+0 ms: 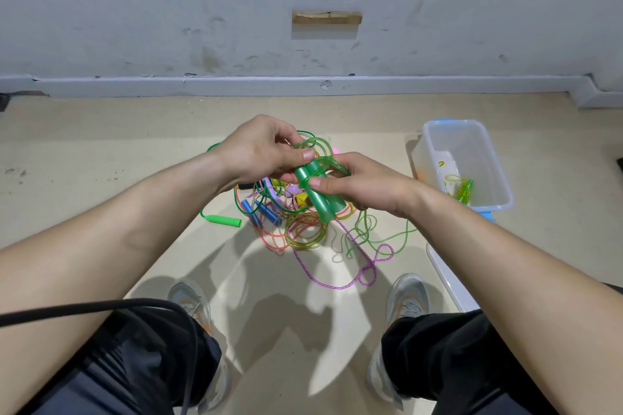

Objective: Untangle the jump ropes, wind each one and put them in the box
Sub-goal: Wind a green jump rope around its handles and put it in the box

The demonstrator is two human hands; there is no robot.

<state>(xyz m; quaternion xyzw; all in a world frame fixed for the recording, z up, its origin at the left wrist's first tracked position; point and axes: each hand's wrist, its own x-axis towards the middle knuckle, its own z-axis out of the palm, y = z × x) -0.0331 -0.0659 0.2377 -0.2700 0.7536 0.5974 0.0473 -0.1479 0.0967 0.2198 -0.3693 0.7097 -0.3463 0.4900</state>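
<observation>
Both hands hold a translucent green jump rope above the floor. My right hand point(367, 184) grips its two green handles point(320, 199), which lie side by side and point down toward me. My left hand point(266, 148) pinches the green cord loops point(322, 148) wound over the handles' tops. A loose stretch of the same green cord point(371, 232) trails down to the floor. Under my hands lies a tangled pile of ropes point(290, 216): pink, yellow, purple, and blue-handled ones. The clear plastic box point(495, 175) stands at the right with a wound yellow-green rope point(463, 190) inside.
A bright green handle point(222, 220) lies left of the pile. A purple cord point(364, 271) snakes toward my right shoe point(408, 296). The box's lid point(451, 276) lies on the floor at the right. A black cable point(101, 308) crosses my left knee. The wall's baseboard point(303, 84) runs behind.
</observation>
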